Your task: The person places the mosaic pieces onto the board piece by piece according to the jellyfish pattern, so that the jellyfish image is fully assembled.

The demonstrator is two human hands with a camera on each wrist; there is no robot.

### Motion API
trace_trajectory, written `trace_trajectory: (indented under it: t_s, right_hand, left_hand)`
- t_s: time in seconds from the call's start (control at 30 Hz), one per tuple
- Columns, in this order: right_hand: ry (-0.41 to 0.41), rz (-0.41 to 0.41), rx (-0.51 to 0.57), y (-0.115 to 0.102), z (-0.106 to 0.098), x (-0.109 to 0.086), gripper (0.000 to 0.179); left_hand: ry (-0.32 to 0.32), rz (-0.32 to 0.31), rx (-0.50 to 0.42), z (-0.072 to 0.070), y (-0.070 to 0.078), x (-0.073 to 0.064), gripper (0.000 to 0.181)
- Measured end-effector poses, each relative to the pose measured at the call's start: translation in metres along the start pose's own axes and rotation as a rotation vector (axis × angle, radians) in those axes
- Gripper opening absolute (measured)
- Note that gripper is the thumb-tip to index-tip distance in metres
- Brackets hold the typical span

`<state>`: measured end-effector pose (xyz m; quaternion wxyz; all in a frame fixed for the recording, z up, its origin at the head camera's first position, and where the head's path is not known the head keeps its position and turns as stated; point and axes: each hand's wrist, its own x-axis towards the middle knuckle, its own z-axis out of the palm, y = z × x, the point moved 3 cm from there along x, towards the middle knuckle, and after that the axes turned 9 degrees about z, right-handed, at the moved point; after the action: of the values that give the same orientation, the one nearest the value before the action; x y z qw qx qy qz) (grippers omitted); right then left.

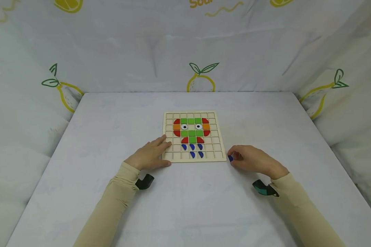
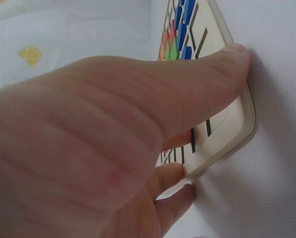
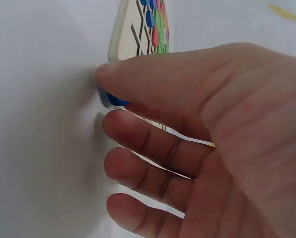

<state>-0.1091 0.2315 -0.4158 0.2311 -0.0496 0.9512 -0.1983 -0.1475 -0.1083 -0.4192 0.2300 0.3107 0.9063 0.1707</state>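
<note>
A pale wooden grid board [image 1: 217,149] lies flat on the table, bearing red, orange and green tiles, two eye tiles and several blue half-round pieces [image 1: 192,146] in its lower rows. My left hand [image 1: 149,154] rests on the board's lower left corner, fingers spread and straight; in the left wrist view its thumb [image 2: 222,74] lies on the edge. Just off the board's right edge, my right hand [image 1: 253,160] pinches a blue half-round piece [image 1: 230,158] between thumb and forefinger. The right wrist view shows that blue piece [image 3: 117,100] mostly hidden by the thumb, the other fingers loosely curled.
The white-covered table [image 1: 185,212] spreads around the board on every side. A white curtain [image 1: 126,51] printed with lemons hangs behind it and along both sides. Each sleeve cuff carries a dark wrist device [image 1: 144,181].
</note>
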Motion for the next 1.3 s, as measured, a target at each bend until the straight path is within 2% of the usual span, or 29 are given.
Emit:
trace_trajectory:
  t_s: [0.23, 0.47, 0.8, 1.1, 1.3]
  right_hand:
    - [0.063, -0.024, -0.015, -0.008, -0.010, 0.003, 0.027]
    - [0.065, -0.078, -0.006, -0.034, -0.016, 0.010, 0.028]
    - [0.058, -0.161, -0.055, -0.075, -0.017, 0.026, 0.031]
    - [0.044, -0.251, -0.064, -0.108, -0.008, 0.042, 0.028]
    - [0.012, -0.286, -0.064, -0.120, 0.003, 0.053, 0.025]
  left_hand:
    - [0.001, -0.003, 0.004, 0.000, 0.000, 0.000, 0.078]
    - [0.000, -0.002, -0.006, 0.000, -0.001, 0.000, 0.078]
    - [0.001, 0.000, 0.000, 0.000, 0.000, 0.000, 0.078]
    - [0.004, 0.011, 0.001, 0.000, -0.002, 0.001, 0.078]
    - [0.006, 0.017, 0.015, 0.001, -0.004, 0.002, 0.077]
